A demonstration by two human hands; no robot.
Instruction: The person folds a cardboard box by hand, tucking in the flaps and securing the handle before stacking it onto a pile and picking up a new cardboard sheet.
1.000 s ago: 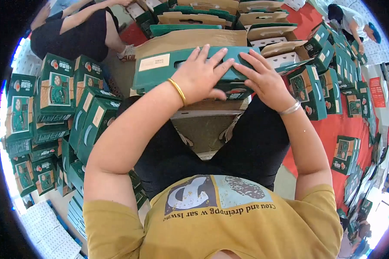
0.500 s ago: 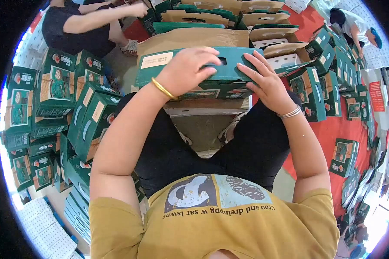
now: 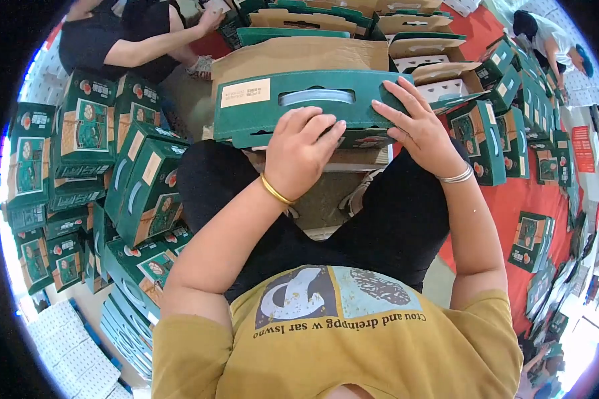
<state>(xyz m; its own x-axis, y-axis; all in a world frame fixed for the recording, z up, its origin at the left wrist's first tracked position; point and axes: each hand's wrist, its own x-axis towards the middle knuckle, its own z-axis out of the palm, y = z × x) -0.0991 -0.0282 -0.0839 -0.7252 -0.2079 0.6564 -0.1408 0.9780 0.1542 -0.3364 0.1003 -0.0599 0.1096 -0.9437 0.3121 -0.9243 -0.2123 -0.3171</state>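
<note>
I see red matting (image 3: 489, 213) right of the green carton (image 3: 313, 81), stacked boxes (image 3: 85, 130) to its left, black-trousered knees (image 3: 209, 169) at its near side. My left hand (image 3: 301, 151), half-curled, touches its near edge, whether gripping I can't tell; my right hand (image 3: 424, 133) lies spread on its right end. Smooth card frames its pale handle strip (image 3: 317, 97).

shirt (image 3: 379, 352) was mustard, short-sleeved | chest print (image 3: 373, 299) had grey and pale-blue panels, dark lettering | trousers (image 3: 406, 213) were black | wore gold bangle (image 3: 273, 191) left, silver bangles (image 3: 458, 177) right
</note>
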